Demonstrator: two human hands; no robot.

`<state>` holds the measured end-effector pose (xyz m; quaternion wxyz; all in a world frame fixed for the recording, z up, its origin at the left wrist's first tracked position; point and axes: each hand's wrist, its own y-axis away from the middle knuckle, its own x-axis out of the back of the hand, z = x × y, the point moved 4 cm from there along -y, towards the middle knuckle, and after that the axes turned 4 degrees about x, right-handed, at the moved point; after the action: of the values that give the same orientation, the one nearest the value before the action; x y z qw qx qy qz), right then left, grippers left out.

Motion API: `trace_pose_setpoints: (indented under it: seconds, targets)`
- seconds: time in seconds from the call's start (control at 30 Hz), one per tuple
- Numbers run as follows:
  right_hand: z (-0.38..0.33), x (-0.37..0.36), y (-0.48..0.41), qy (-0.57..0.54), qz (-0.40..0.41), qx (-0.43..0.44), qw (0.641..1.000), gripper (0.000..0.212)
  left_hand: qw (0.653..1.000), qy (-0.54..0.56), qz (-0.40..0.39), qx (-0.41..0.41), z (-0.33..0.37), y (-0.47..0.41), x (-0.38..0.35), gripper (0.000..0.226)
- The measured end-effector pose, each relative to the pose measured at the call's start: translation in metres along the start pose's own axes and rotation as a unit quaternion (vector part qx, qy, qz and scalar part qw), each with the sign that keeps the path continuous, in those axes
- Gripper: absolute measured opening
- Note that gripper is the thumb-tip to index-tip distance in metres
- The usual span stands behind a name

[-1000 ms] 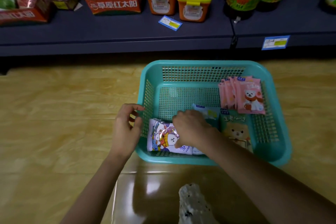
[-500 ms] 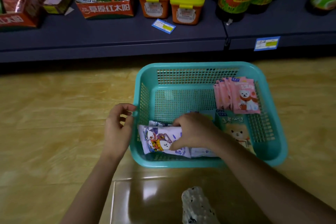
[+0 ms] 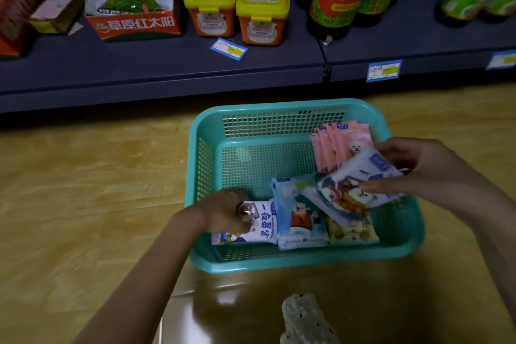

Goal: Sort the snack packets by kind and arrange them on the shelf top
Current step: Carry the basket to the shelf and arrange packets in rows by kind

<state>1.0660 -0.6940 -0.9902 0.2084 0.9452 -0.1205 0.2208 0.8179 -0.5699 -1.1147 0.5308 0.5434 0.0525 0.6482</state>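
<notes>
- Basket [image 3: 290, 260] of teal mesh sits on the wooden floor in front of the dark shelf [image 3: 167, 67], near enough that packets can be pulled and sorted without getting up.
- Right hand [image 3: 427, 173] has its grip closed on a white-and-blue packet [image 3: 354, 184], raised clear above the basket's right half and tilted; lifting it out probably lets the print be read and keeps it apart from the other kinds.
- Left hand [image 3: 226, 212] reaches into the near-left corner with its fingers on a second white packet [image 3: 259, 222] that lies flat on the basket floor; whether that grip has actually closed cannot be told, since the fingers hide the edge.
- Pink packets [image 3: 335, 145] stand fanned against the far-right wall, already grouped as one kind.
- Light-blue packet [image 3: 298, 218] lies beside the white one, and a yellowish packet [image 3: 351, 230] is partly covered at the near right.
- Nothing from the basket is on the shelf yet, so the sorting looks to be at an early stage.
</notes>
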Motion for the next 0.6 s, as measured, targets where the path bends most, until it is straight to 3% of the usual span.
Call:
trace_pose_setpoints:
  seconds: [0.1,0.2,0.27,0.37,0.6]
  targets:
    - [0.015,0.0,0.001,-0.046,-0.018,-0.042,0.998,0.041,0.996,-0.072,-0.031,0.031,-0.001,-0.017,-0.006,0.063]
    - [0.026,-0.003,0.002,-0.071,-0.067,-0.063,0.993,0.049,0.991,-0.069,-0.077,0.083,-0.003,-0.023,-0.011,0.106]
    - [0.036,-0.004,-0.001,-0.079,-0.076,-0.078,0.991,0.059,0.986,-0.128,-0.069,0.077,0.001,-0.025,-0.011,0.104]
    - [0.042,-0.007,-0.004,-0.082,-0.071,-0.082,0.991,0.049,0.974,-0.211,-0.056,0.056,0.009,-0.027,-0.011,0.101]
    - [0.053,-0.016,-0.004,-0.185,0.017,-0.062,0.981,0.046,0.985,-0.022,-0.146,0.092,0.004,-0.022,-0.011,0.081]
